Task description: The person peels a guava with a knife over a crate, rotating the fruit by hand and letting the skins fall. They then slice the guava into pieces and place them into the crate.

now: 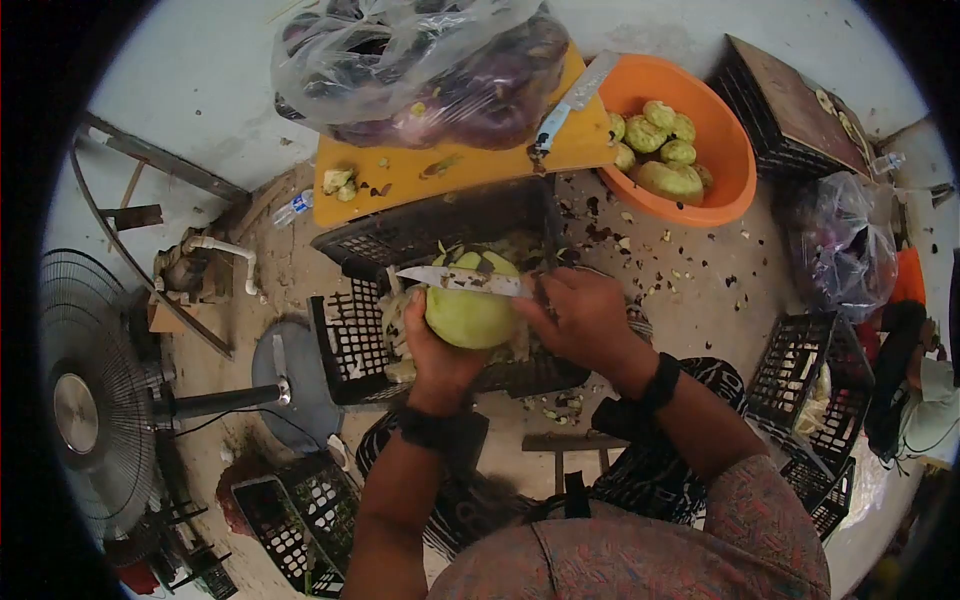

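Note:
In my left hand [437, 345] rests a large pale green round vegetable [472, 318], gripped from its left side and below. My right hand [582, 318] is closed round the handle of a knife, whose wide blade [465, 281] lies across the upper part of the vegetable, pointing left. Dark bits stick to the blade. Part of the vegetable's top shows beyond the blade, with dark patches of skin. Beneath both hands is a black crate [353, 325] holding pale peelings.
Beyond the crate, a yellow board [400, 178] bears a bag of purple eggplants [440, 100] and a blue-handled knife [575, 102]. An orange basin [735, 150] holds several peeled vegetables. A fan [78, 412] stands left; crates and a person's arm [916, 365] are at right.

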The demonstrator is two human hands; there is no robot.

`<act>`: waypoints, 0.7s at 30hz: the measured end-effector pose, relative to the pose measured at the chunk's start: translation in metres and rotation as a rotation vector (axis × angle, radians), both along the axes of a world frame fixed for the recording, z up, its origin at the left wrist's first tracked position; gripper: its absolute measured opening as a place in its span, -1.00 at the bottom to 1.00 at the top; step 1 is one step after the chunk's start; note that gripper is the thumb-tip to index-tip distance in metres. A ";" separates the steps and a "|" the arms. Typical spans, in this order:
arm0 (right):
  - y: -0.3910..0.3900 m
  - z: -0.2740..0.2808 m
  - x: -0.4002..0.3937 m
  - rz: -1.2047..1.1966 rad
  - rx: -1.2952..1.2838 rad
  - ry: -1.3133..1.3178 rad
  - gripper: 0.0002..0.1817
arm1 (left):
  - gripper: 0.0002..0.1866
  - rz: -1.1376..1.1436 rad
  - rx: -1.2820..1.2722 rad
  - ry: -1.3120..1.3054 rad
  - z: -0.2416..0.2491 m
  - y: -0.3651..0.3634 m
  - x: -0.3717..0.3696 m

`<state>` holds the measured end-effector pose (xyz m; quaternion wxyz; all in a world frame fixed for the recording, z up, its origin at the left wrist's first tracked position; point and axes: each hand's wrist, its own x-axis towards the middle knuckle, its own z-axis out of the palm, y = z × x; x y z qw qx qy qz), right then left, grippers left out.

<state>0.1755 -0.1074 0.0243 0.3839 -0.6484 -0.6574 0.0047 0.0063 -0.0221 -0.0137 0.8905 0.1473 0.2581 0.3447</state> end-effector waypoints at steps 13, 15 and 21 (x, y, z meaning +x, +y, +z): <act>-0.004 0.001 0.009 -0.026 -0.051 -0.047 -0.74 | -0.30 0.043 0.013 0.049 0.010 0.008 -0.004; -0.004 -0.001 0.010 -0.019 -0.035 -0.029 -0.74 | -0.30 0.046 -0.008 0.058 0.006 0.009 -0.005; -0.003 0.004 0.010 -0.008 -0.036 -0.032 -0.74 | -0.30 0.004 0.009 0.065 -0.004 0.009 -0.008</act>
